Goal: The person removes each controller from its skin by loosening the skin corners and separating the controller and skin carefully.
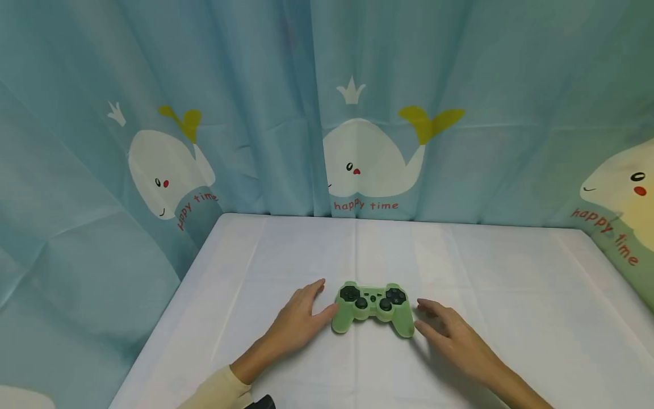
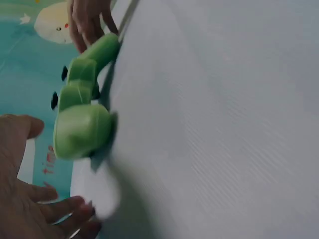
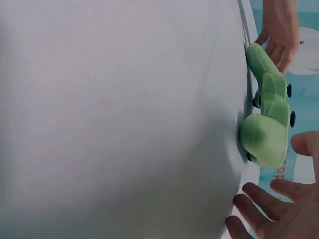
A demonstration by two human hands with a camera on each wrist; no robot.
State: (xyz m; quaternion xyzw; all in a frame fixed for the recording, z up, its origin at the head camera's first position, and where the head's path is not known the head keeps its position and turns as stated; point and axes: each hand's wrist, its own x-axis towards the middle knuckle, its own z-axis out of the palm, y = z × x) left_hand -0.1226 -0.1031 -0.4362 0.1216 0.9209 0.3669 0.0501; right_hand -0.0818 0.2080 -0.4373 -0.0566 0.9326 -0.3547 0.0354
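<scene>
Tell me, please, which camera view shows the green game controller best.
The head view, because the green game controller shows its top face there, black thumbsticks included. The left and right wrist views show it from low down, nearly end-on, with the thumbsticks in profile.

The game controller point(image 1: 373, 307) lies on the bench point(image 1: 306, 250) between left grip point(image 1: 296, 322) and right grip point(image 1: 458, 342), the curtain point(image 1: 265, 165) behind.

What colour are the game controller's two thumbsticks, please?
The thumbsticks are black, on a light green game controller; the head view shows them best.
</scene>
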